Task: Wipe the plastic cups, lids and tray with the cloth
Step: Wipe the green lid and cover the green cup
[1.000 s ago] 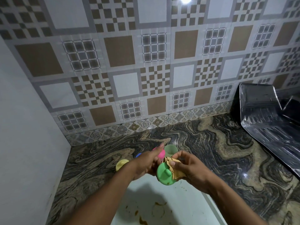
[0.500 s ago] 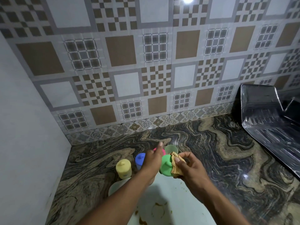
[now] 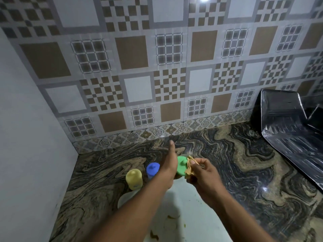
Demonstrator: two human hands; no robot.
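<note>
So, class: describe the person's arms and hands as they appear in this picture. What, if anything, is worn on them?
Both forearms are bare up to the bottom edge of the picture: no sleeves, gloves, watch or bracelets show. The left hand and right hand carry no rings that can be made out on the fingers, though the picture is slightly blurred.

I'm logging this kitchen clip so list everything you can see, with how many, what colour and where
Green lid: one, green, held up between both hands.
Cloth: one, tan, pressed on the green lid's right edge.
Blue cup: one, blue lid on top, at the tray's far end, left of the hands.
Yellow cup: one, yellow, left of the blue cup.
Tray: one, pale, brown stains, on the counter under the arms.
Counter: one, swirled black and tan stone.
Wall tiles: many, brown, white and grey, behind the counter.
Black shiny object: one, far right on the counter; cannot tell what it is.
Left hand: holding the lid.
Right hand: gripping the cloth.
</note>
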